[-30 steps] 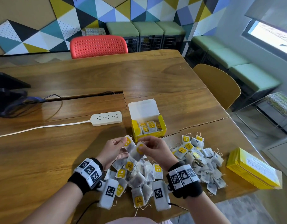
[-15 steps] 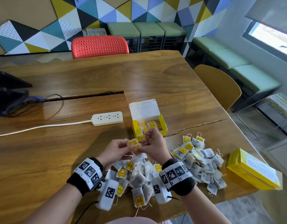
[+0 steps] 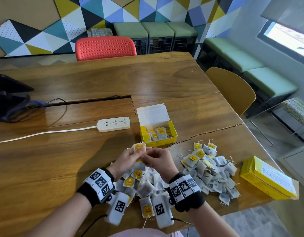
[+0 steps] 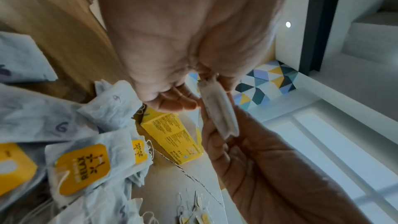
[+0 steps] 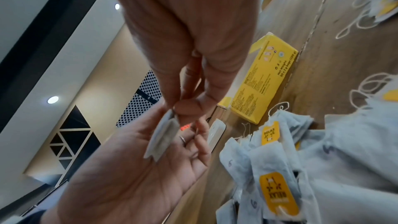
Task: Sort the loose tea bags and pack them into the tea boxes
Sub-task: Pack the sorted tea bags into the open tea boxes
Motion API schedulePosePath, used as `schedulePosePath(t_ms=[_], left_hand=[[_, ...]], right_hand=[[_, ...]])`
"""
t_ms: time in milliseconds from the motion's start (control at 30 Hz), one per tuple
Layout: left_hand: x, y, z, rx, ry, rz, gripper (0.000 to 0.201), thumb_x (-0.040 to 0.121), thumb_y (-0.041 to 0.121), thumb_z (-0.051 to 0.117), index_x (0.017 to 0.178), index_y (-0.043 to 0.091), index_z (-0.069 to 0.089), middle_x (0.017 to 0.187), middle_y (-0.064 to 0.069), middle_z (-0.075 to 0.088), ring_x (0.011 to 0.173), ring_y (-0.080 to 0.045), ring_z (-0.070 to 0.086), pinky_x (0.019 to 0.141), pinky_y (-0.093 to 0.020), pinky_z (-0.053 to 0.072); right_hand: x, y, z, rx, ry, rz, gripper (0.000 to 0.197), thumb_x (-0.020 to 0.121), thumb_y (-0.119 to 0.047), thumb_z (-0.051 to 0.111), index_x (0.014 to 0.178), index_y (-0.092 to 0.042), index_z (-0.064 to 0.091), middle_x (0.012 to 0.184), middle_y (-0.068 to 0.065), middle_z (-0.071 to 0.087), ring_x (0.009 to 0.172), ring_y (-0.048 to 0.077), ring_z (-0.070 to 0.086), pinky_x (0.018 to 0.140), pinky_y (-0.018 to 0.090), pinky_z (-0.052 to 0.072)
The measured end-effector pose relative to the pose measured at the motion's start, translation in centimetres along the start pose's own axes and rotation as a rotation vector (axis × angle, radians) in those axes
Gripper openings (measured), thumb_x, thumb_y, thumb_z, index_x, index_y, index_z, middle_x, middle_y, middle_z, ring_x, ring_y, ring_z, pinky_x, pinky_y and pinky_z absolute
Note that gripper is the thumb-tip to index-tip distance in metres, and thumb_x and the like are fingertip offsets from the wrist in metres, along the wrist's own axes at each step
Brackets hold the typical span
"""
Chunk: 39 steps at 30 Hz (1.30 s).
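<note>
Head cam's showing both hands, left hand [image 3: 126, 160] and right hand [image 3: 159, 159], pinching one tea bag [image 3: 139, 147] together, with the open tea box [image 3: 158, 134] sitting just past them at 1 o'clock, right hand being nearer.

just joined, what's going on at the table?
A person is sorting tea bags. Both hands, left hand and right hand, hold a tea bag together above the near pile. The open box already holds some bags. A second pile and a closed box lie to the right.
</note>
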State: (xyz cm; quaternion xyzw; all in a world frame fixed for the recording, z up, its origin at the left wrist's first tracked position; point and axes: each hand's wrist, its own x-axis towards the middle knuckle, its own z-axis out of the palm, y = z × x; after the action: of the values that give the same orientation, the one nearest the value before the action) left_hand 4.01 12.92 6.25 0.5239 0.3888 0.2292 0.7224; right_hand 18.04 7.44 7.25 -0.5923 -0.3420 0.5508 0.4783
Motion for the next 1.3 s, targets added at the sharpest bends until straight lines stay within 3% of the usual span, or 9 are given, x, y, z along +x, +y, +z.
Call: schedulePosePath(t_ms=[67,167,267,367,533,733,867,1133,1300], left_hand=[[0.1,-0.1,0.0,-0.048,0.049,0.0,0.035,0.101,0.03,0.04,0.114,0.012,0.067,0.113,-0.006,0.071,0.107,-0.014,0.065,0.093,-0.029,0.05],[0.2,-0.1,-0.6,-0.24,0.192,-0.04,0.037,0.102,0.03,0.038,0.107,0.007,0.067,0.107,-0.01,0.071,0.096,-0.02,0.068,0.079,-0.032,0.054],[0.4,-0.5,-1.7,-0.409,0.289,-0.068,0.039,0.103,0.028,0.036,0.099,0.003,0.065,0.095,-0.011,0.072,0.087,-0.019,0.069,0.072,-0.028,0.055],[0.2,-0.7,-2.4,-0.528,0.329,-0.121,0.037,0.102,0.03,0.038,0.098,0.003,0.063,0.073,-0.006,0.068,0.064,-0.014,0.066,0.06,-0.025,0.055],[0.1,-1.2,-2.7,-0.566,0.336,-0.221,0.04,0.102,0.04,0.033,0.11,0.01,0.058,0.068,-0.003,0.058,0.055,-0.014,0.056,0.054,-0.025,0.049],[-0.3,-1.2,-3.2,-0.653,0.352,-0.227,0.03,0.101,0.043,0.035,0.115,0.028,0.056,0.081,-0.009,0.061,0.066,-0.019,0.06,0.062,-0.032,0.053],[-0.1,-1.4,-3.4,-0.74,0.4,-0.221,0.027,0.102,0.038,0.034,0.111,0.021,0.054,0.085,-0.011,0.06,0.07,-0.019,0.061,0.062,-0.032,0.057],[0.3,-1.3,-2.7,-0.601,0.438,-0.196,0.034,0.104,0.042,0.021,0.112,0.018,0.044,0.104,-0.019,0.06,0.086,-0.027,0.062,0.07,-0.038,0.05],[0.9,-1.0,-2.4,-0.759,0.49,-0.211,0.036,0.102,0.046,0.026,0.108,0.018,0.048,0.091,-0.015,0.06,0.082,-0.025,0.06,0.068,-0.04,0.05]], right_hand=[[0.2,-0.4,0.3,0.009,0.016,0.015,0.007,0.085,-0.007,0.07,0.08,-0.003,0.067,0.075,0.001,0.069,0.062,0.009,0.064,0.06,0.021,0.053],[0.8,-0.4,0.3,-0.024,0.064,0.058,0.008,0.088,-0.01,0.067,0.08,-0.011,0.066,0.078,0.006,0.07,0.064,0.016,0.068,0.069,0.031,0.058],[2.1,1.3,-0.5,-0.489,0.095,-0.023,0.008,0.083,-0.018,0.072,0.079,-0.022,0.067,0.083,-0.004,0.07,0.073,0.013,0.067,0.077,0.034,0.057],[2.4,2.5,-0.2,-0.962,-0.075,-0.052,0.024,0.079,-0.026,0.074,0.101,-0.018,0.068,0.106,-0.002,0.066,0.095,0.014,0.059,0.087,0.03,0.05],[2.6,3.0,1.6,-1.272,-0.219,-0.093,0.035,0.083,-0.022,0.069,0.116,-0.017,0.058,0.12,0.007,0.052,0.114,0.026,0.048,0.085,0.04,0.05],[3.4,1.9,1.0,-1.126,-0.233,-0.031,0.018,0.088,-0.015,0.06,0.105,-0.016,0.068,0.101,0.007,0.067,0.096,0.023,0.061,0.081,0.029,0.05],[3.1,0.3,-0.5,-0.96,-0.258,-0.008,0.008,0.088,-0.027,0.066,0.086,-0.02,0.061,0.073,-0.009,0.055,0.064,0.001,0.05,0.056,0.012,0.039],[1.4,-1.6,1.2,-0.08,-0.233,0.233,0.014,0.092,-0.014,0.062,0.079,-0.01,0.057,0.073,0.004,0.062,0.055,0.009,0.056,0.047,0.017,0.041],[1.5,-0.1,3.0,-0.092,-0.207,0.338,0.013,0.091,-0.015,0.063,0.081,-0.01,0.058,0.075,0.003,0.066,0.051,0.007,0.054,0.048,0.019,0.039]])
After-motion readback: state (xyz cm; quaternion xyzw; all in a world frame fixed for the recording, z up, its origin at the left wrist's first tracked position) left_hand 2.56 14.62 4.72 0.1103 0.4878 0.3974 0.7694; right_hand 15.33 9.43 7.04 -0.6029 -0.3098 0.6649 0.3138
